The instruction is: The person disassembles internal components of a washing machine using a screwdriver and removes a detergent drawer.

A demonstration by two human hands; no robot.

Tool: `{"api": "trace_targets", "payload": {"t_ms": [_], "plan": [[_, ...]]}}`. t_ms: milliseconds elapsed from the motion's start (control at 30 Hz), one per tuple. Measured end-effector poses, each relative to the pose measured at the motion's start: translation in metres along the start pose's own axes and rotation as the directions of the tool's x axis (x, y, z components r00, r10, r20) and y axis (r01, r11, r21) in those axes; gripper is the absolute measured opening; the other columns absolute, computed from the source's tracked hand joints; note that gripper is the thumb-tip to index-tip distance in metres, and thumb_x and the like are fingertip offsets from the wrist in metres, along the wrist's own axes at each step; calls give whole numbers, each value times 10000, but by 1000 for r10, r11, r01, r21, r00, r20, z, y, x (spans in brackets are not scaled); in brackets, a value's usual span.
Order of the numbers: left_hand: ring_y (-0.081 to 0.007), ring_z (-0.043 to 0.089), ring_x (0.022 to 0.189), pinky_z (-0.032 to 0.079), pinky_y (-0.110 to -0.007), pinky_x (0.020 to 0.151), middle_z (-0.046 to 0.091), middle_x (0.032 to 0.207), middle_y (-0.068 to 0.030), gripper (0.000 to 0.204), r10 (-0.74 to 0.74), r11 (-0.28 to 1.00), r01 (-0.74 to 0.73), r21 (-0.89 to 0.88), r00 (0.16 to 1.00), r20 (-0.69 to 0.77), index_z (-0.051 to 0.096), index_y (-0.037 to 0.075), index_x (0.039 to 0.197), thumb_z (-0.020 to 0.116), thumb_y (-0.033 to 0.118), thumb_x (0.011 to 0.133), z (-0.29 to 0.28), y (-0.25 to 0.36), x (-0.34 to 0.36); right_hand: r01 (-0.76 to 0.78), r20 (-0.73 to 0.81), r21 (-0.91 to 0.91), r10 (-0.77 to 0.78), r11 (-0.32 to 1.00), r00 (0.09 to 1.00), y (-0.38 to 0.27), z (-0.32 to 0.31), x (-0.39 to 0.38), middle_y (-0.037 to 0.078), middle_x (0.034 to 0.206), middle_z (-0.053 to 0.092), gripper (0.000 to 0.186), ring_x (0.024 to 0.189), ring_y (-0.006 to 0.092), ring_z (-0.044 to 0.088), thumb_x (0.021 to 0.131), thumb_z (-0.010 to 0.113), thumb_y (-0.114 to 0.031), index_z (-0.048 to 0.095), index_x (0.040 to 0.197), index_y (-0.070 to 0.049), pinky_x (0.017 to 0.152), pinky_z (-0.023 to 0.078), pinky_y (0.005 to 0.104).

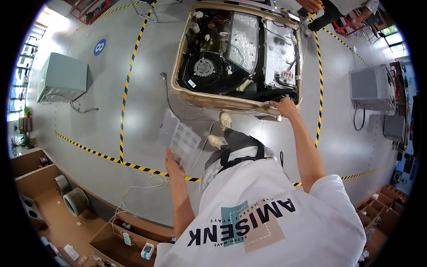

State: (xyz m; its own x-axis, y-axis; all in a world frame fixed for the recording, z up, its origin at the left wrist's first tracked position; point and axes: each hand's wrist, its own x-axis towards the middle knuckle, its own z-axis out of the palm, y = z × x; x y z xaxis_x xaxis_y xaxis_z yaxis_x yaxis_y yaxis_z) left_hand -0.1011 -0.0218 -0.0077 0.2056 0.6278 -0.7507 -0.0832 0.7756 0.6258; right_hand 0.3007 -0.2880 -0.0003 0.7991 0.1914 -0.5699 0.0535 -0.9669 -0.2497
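My left hand (172, 162) grips a clear plastic compartment box (183, 141) by its near edge, low over the floor. Its see-through lid (169, 121) stands open on the far left side; whatever lies inside is too faint to make out. Ahead of me sits a large appliance with its cover off, framed by a tan rim (213, 100). Inside are a black round fan housing (204, 67), loose wires and silver panels (243, 42). At its near right corner my right hand (284, 107) is closed, fingers bent over the rim; what they pinch, if anything, is hidden.
White cables (133, 189) trail across the floor at left. Pale box-shaped appliances stand at left (64, 78) and right (371, 89). Cardboard boxes (106, 236) with parts fill the lower left. Another person's hand (311, 5) is beyond the appliance at upper right. Yellow-black tape (129, 84) marks the floor.
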Motion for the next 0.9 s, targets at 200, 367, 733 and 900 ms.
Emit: {"api": "trace_targets", "payload": {"t_ms": [200, 367, 733, 900], "plan": [[-302, 446, 1233, 369, -424, 1023, 436, 1372, -128, 670, 97, 993, -92, 77, 993, -60, 377, 19, 1367, 525, 490, 913, 42, 29, -2, 80, -174, 4, -78, 997, 982, 3, 8, -8, 245, 752, 654, 608, 773, 364, 662, 744, 674, -536, 660, 801, 69, 735, 506, 423], [-300, 425, 1251, 351, -422, 1037, 413, 1394, -118, 677, 148, 982, -135, 130, 985, -92, 368, 27, 1382, 508, 499, 918, 69, 54, 11, 28, -104, 42, -24, 999, 994, -1, 1, -13, 262, 874, 658, 566, 881, 389, 645, 751, 665, -523, 680, 880, 28, 775, 509, 446], [-297, 404, 1266, 336, -406, 1055, 382, 1420, -113, 718, 236, 971, -230, 60, 963, -131, 341, 24, 1403, 536, 501, 904, 128, 78, 16, 51, -92, 20, -49, 999, 995, -2, -6, -13, 237, 799, 664, 516, 807, 381, 655, 754, 673, -499, 685, 846, 8, 713, 519, 446], [-295, 389, 1276, 319, -410, 1065, 360, 1431, -126, 734, 259, 965, -249, 81, 955, -144, 335, 12, 1404, 546, 502, 900, 146, 82, 9, 54, -104, 23, -52, 998, 993, -2, -6, -14, 236, 788, 661, 505, 795, 393, 650, 747, 677, -501, 679, 813, 0, 702, 518, 461]]}}
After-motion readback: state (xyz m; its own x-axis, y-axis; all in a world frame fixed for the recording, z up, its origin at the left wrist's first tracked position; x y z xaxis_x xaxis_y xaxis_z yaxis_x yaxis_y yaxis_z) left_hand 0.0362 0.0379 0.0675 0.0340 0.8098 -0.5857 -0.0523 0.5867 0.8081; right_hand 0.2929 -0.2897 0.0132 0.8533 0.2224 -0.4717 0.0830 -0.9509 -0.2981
